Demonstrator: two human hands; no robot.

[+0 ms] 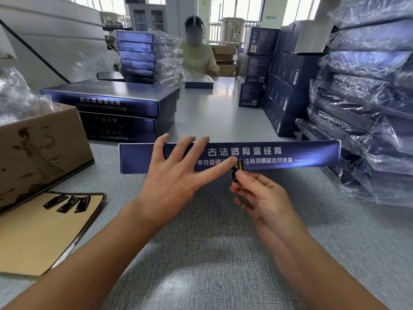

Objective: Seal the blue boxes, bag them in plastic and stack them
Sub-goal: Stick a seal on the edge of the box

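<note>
A long flat blue box (290, 156) with white lettering lies across the grey table in front of me, its side face toward me. My left hand (176, 173) rests on that face with straight spread fingers, its thumb stretched toward the middle of the box. My right hand (259, 193) pinches a small black and gold seal sticker (237, 170) just below the box's lower edge, beside my left thumb tip.
Three more stickers lie on a tan backing sheet (33, 238) at left, beside a cardboard carton (40, 151). Unbagged blue boxes (111, 101) are stacked behind it. Plastic-bagged boxes (362, 90) pile high at right. A person (199, 57) sits across the table.
</note>
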